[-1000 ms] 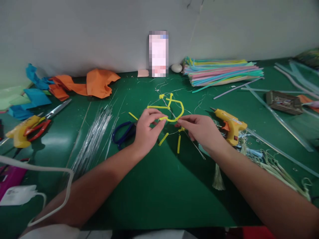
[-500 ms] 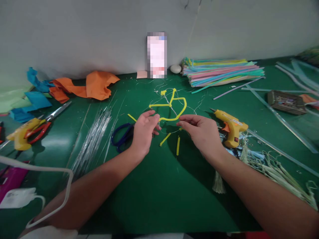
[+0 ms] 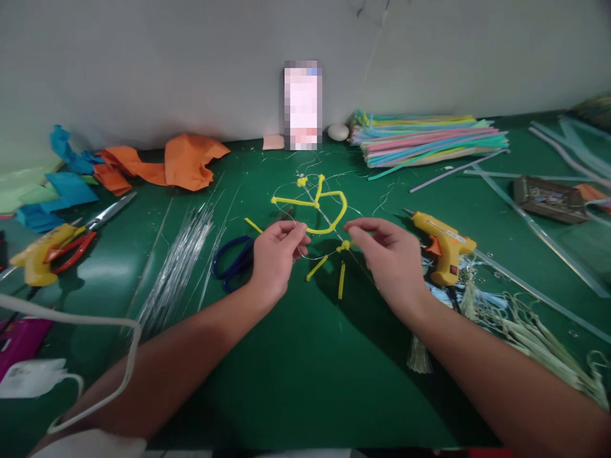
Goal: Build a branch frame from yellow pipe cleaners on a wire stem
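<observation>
A thin wire ring with bent yellow pipe cleaner (image 3: pixel 341 207) across it hangs over the table between my hands. My left hand (image 3: pixel 281 248) pinches its near left side, closed on the yellow-and-wire frame. At its right side my right hand (image 3: pixel 389 254) has thumb and index close together by the wire. Whether they hold a thin strand is hard to see. A small yellow knot (image 3: pixel 344 245) sits just below those fingertips. Short yellow pipe cleaner pieces (image 3: pixel 341 281) lie beneath. Blue-handled scissors (image 3: pixel 231 261) rest partly behind my left hand.
A yellow glue gun (image 3: pixel 443 245) and tassels (image 3: pixel 520 324) lie right. Further back is a bundle of coloured pipe cleaners (image 3: pixel 429 140). Leftward are wire strands (image 3: pixel 179 270), orange paper (image 3: pixel 191 162), red-handled scissors (image 3: pixel 79 251) and another glue gun (image 3: pixel 35 257). A phone (image 3: pixel 303 105) leans on the wall.
The yellow wire frame has shifted left and turned a little. My right fingertips have come away from the curved yellow pipe cleaner, and the small yellow knot now shows below them.
</observation>
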A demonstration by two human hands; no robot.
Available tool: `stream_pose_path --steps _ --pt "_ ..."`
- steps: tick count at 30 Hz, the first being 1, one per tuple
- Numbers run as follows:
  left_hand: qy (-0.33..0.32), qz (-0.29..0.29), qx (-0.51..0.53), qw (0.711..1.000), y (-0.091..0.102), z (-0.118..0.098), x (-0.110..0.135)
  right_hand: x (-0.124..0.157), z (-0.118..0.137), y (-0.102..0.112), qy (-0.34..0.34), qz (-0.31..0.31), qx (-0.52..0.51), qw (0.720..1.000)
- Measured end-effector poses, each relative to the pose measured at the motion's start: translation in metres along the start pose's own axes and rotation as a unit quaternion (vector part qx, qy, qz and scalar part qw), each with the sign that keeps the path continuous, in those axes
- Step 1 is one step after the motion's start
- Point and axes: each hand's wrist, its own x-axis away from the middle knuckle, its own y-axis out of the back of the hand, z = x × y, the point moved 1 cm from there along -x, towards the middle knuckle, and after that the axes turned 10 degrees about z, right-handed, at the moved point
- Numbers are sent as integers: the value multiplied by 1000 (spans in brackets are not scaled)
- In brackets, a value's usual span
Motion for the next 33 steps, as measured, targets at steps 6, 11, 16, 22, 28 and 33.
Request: stream_pose_path --steps 6,11,16,22,28,33 --pt "-29 -4 43 999 4 1 -1 -11 -6 9 -34 -103 -154 982" --pt "-29 12 79 996 3 -1 -1 -19 -10 6 -102 69 -279 952" --pt "-8 35 99 994 1 -3 -1 -18 -8 2 -126 254 -260 923" --pt "8 63 100 993 -2 -4 1 -21 -2 1 -131 265 -226 928" --pt "12 98 108 989 -4 -3 2 -18 -1 -2 -105 196 -273 936" --pt "16 105 105 989 -4 -3 2 -17 0 -3 -95 156 -278 943"
